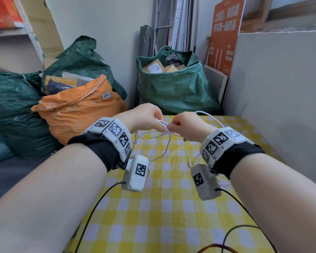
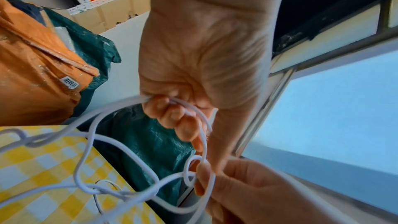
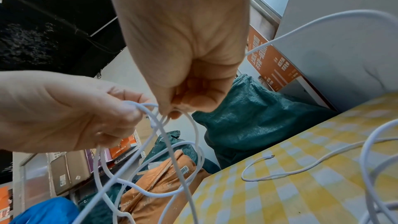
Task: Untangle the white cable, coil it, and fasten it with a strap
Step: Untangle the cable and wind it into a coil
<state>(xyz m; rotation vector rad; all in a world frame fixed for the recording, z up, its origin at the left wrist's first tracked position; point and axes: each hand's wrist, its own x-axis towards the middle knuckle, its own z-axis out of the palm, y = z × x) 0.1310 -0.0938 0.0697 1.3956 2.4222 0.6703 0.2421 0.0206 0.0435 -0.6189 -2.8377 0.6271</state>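
Note:
The thin white cable [image 1: 154, 147] is a tangle of loops held up above the yellow-checked table [image 1: 171, 212]. My left hand [image 1: 156, 118] grips several strands in its curled fingers [image 2: 172, 115]. Close beside it, my right hand [image 1: 170, 127] pinches the cable at a small knot-like loop [image 2: 191, 170] between thumb and fingertips [image 3: 174, 113]. Loose loops [image 3: 163, 142] hang from both hands past the table's far edge. One end of the cable, with a small plug [image 3: 268, 156], lies on the tablecloth, and another length arcs up to the right [image 3: 323, 23].
An orange sack [image 1: 80, 108] and green sacks [image 1: 173, 86] of parcels stand beyond the table's far and left edges. A pale cabinet side [image 1: 281, 84] walls off the right. Black wires [image 1: 97, 203] from the wrist cameras trail over the near tablecloth.

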